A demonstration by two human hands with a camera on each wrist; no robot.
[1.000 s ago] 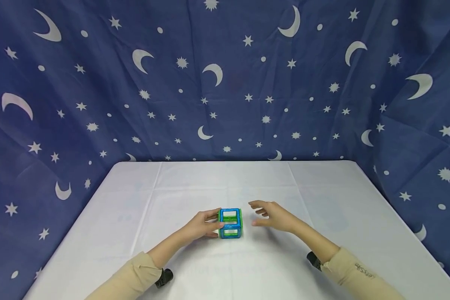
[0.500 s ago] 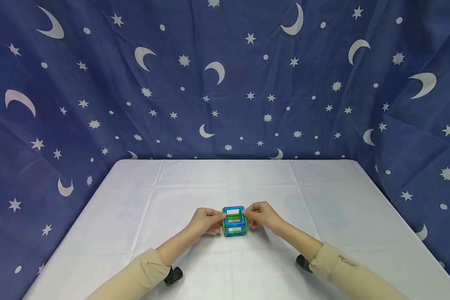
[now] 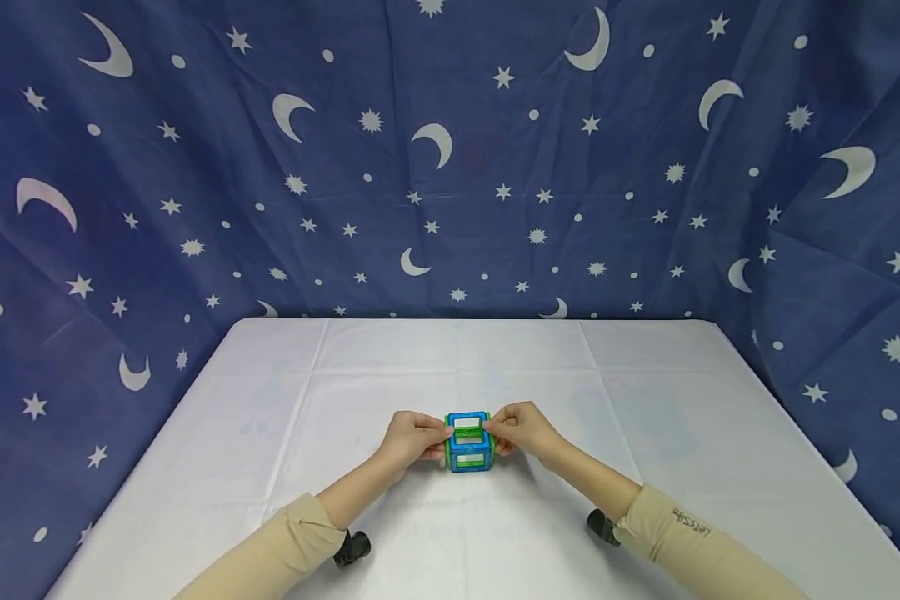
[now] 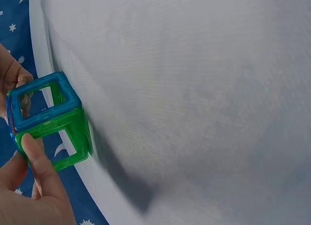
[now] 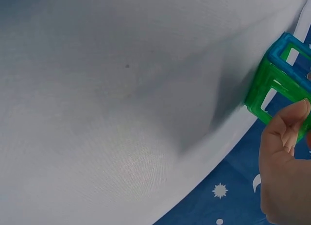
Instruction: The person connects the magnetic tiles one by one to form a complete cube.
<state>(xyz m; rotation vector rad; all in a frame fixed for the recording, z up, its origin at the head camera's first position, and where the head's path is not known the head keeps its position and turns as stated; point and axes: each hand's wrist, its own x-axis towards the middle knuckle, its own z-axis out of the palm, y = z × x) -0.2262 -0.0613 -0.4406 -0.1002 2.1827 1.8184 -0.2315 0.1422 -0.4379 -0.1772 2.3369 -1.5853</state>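
A small cube of open-framed magnetic tiles (image 3: pixel 470 449), blue on the top and front with green sides, stands at the middle of the white table. My left hand (image 3: pixel 408 437) holds its left side, thumb at the upper edge. On the opposite side my right hand (image 3: pixel 527 430) pinches the upper right edge. In the left wrist view, the left fingers (image 4: pixel 41 162) lie against a green tile (image 4: pixel 73 119) below a blue one. The right wrist view has the right hand (image 5: pixel 286 171) at another green tile (image 5: pixel 265 84), with part of the cube cut off by the frame.
A white cloth with fold creases covers the table (image 3: pixel 450 350). Behind and beside it hangs a dark blue curtain (image 3: pixel 480 167) with moons and stars. Black wrist cameras (image 3: pixel 352 549) stick out beneath both beige sleeves (image 3: pixel 270 550).
My right hand has come in from the right and taken hold of the cube's right side. My left thumb has moved up to the top edge. Over the last half second little differs.
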